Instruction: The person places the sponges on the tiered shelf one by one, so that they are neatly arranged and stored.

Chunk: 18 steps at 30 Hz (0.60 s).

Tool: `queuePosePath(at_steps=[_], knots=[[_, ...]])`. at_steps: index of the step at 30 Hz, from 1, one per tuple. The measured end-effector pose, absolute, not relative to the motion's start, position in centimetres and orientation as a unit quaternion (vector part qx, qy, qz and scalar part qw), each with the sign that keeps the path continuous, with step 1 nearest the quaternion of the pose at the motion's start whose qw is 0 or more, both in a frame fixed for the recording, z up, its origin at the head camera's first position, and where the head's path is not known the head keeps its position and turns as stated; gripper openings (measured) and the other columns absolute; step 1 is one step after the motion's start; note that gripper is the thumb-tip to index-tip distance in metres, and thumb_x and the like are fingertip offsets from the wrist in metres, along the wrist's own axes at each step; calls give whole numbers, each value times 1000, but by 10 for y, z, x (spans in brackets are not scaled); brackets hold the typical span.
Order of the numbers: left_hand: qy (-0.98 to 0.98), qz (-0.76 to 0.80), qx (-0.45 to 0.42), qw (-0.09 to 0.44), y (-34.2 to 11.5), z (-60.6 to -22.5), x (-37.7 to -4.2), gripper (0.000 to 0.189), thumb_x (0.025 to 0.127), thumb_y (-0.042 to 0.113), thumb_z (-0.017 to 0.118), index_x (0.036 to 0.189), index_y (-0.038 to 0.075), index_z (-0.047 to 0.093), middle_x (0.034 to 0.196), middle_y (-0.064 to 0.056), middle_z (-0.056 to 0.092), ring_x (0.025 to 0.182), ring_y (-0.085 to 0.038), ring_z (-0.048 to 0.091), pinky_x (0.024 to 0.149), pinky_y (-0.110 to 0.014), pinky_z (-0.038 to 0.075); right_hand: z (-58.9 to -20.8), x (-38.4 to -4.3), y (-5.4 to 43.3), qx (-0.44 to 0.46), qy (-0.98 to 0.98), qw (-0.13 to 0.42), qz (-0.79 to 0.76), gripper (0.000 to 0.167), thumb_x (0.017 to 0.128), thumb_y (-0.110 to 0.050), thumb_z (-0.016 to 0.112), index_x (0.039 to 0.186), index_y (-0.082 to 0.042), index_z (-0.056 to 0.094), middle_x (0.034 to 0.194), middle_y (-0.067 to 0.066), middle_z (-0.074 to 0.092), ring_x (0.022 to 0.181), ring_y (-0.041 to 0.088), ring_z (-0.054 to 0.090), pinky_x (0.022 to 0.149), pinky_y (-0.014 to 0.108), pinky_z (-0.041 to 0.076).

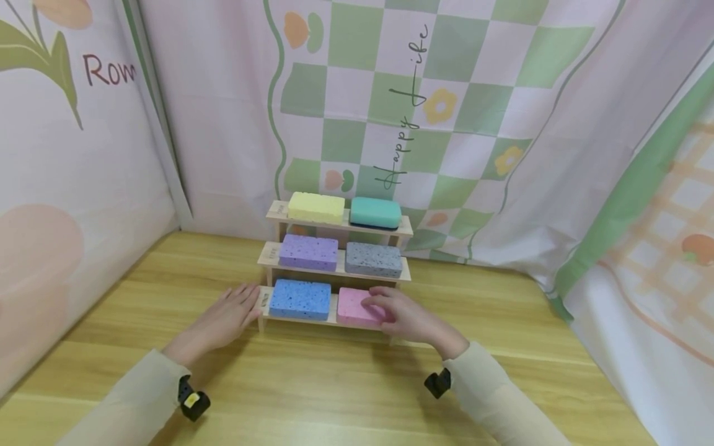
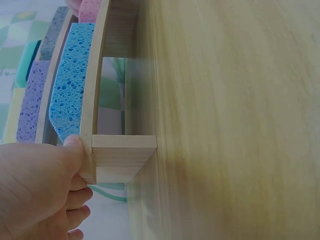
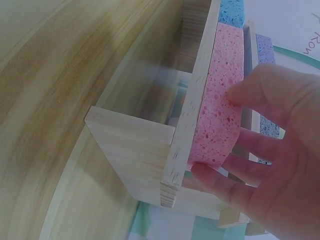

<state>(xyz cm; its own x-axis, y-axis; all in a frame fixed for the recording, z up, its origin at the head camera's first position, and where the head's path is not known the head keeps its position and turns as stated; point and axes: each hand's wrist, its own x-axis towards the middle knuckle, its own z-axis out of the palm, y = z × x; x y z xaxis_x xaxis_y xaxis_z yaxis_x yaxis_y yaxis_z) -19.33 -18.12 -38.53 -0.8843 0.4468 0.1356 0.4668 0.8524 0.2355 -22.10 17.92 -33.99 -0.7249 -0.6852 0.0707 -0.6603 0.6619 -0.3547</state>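
A three-step wooden rack (image 1: 333, 320) holds two sponges on each step. On its lowest step lie a blue sponge (image 1: 300, 300) at left and a pink sponge (image 1: 357, 306) at right. My left hand (image 1: 237, 313) grips the left end of that step; in the left wrist view its thumb (image 2: 73, 147) lies on top, beside the blue sponge's end, with the other fingers below. The pink sponge is held at its right part by my right hand (image 1: 409, 314). In the right wrist view, the thumb (image 3: 245, 94) touches its top and the fingers curl about its far side and end.
A purple sponge (image 1: 308, 253) and a grey sponge (image 1: 373, 259) sit on the middle step. Above them are a yellow sponge (image 1: 316, 207) and a teal sponge (image 1: 375, 212). The rack stands on a wooden table (image 1: 312, 390), with printed curtains (image 1: 223, 124) behind and at both sides.
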Motion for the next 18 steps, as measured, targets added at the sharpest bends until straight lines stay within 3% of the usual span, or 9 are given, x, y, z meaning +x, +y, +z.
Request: queuePosePath(at_steps=[18], knots=[[-962, -127, -240, 39, -180, -384, -194, 51, 101, 23, 38, 136, -14, 31, 142, -29, 27, 130, -44, 23, 106, -54, 16, -341, -220, 181, -372, 910, 35, -182, 44, 82, -2, 66, 124, -8, 57, 135, 20, 42, 122, 37, 39, 98, 50, 37]])
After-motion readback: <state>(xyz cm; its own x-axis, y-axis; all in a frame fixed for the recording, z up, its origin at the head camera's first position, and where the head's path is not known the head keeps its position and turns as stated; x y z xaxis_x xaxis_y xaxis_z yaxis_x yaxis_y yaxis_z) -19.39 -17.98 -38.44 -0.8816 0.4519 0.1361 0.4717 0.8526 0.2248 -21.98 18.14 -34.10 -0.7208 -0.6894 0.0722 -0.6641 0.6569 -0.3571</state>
